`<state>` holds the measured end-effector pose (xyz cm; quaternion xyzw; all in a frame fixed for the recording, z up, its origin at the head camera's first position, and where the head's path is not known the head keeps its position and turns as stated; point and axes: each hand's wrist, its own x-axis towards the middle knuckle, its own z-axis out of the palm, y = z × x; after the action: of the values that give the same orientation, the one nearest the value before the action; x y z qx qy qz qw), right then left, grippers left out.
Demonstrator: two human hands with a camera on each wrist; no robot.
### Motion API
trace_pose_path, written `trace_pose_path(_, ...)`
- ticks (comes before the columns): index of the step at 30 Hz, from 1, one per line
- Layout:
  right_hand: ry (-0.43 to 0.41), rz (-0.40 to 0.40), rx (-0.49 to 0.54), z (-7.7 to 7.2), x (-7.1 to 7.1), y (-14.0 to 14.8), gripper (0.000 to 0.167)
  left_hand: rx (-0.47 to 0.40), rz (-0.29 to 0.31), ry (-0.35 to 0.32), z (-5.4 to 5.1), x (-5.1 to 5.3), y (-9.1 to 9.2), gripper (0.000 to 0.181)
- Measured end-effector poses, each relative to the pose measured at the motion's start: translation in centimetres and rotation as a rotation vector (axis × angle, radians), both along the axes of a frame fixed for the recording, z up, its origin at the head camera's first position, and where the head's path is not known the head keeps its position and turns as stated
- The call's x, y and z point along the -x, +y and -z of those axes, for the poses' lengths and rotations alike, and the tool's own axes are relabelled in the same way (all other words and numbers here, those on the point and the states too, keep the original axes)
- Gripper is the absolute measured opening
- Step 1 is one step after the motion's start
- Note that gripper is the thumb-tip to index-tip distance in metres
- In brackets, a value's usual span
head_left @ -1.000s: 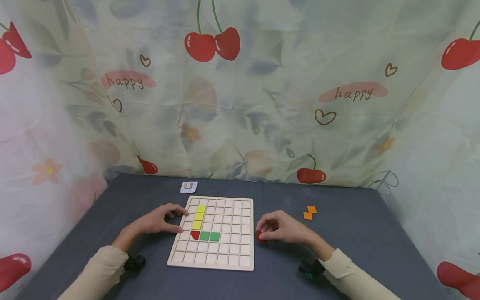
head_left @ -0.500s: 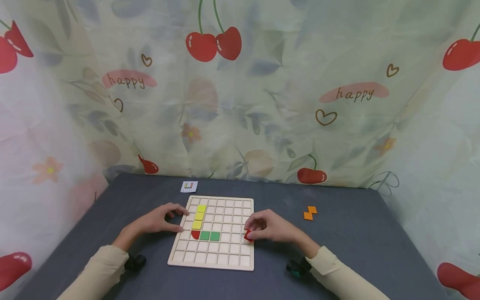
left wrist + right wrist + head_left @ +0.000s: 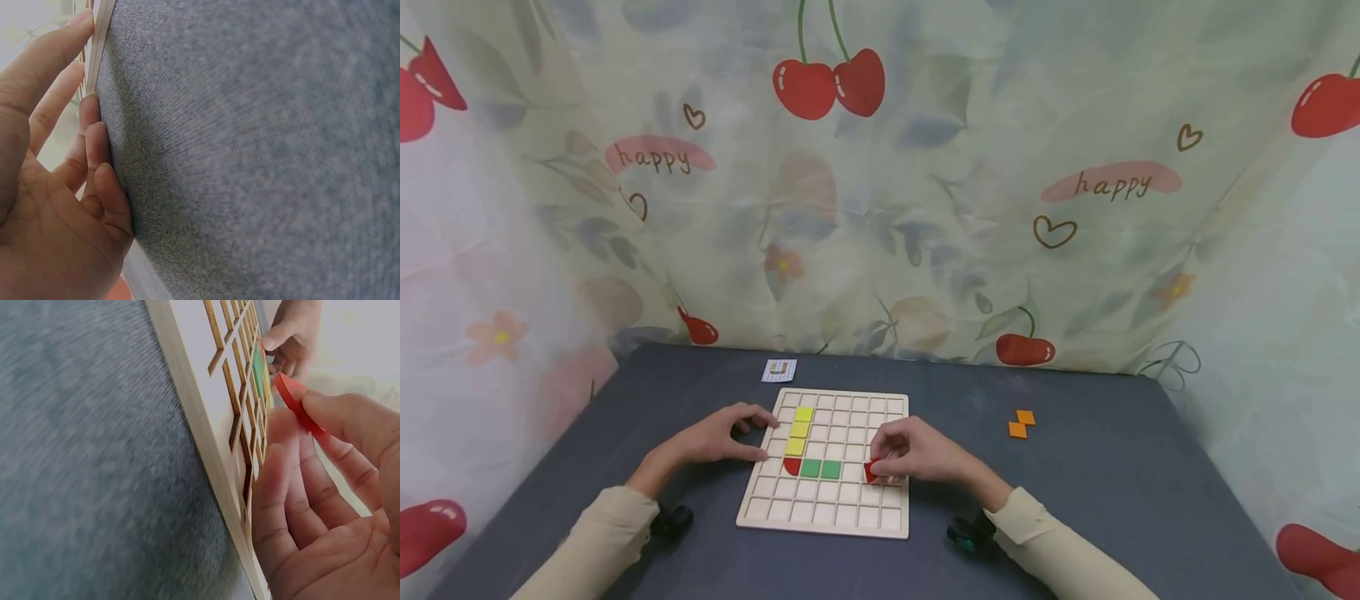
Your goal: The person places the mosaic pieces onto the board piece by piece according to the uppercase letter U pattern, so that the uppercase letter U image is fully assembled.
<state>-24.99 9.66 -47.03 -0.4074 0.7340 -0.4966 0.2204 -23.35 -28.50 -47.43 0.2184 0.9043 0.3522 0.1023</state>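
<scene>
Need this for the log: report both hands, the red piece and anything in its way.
Left hand: fingers on left edge of board. Right hand: pinching red piece over board's right side. No obstruction visible between red piece and green tiles.

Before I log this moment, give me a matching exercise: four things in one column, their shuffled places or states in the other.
1. yellow tiles
2. orange tiles
3. right hand
4. green tiles

A. pinching a red piece over the board
B. pair side by side on the board
C. line of three on the board
D. on the table, right of the board

Pairs: 1-C; 2-D; 3-A; 4-B
</scene>
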Motion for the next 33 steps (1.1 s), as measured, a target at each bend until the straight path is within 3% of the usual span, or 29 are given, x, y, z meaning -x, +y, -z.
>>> trace_pose_path(7, -0.020, 0.062, -0.005, -0.1, 0.0, -0.9, 0.007, 0.004, -0.007, -0.004, -0.1, 0.0, 0.1, 0.046)
trace_pose_path(14, -0.118, 0.077, 0.018, 0.3, 0.3, -1.5, 0.006, 0.012, -0.023, -0.019, -0.2, -0.1, 0.2, 0.046)
trace_pose_path(27, 0.041, 0.052, 0.000, 0.8, 0.4, -2.6, 0.006, 0.005, -0.016, -0.019, -0.1, -0.1, 0.0, 0.046)
trace_pose_path(33, 0.091, 0.089, -0.056, 0.5, 0.1, -3.0, 0.005, -0.008, 0.002, -0.003, 0.0, 0.0, -0.1, 0.042)
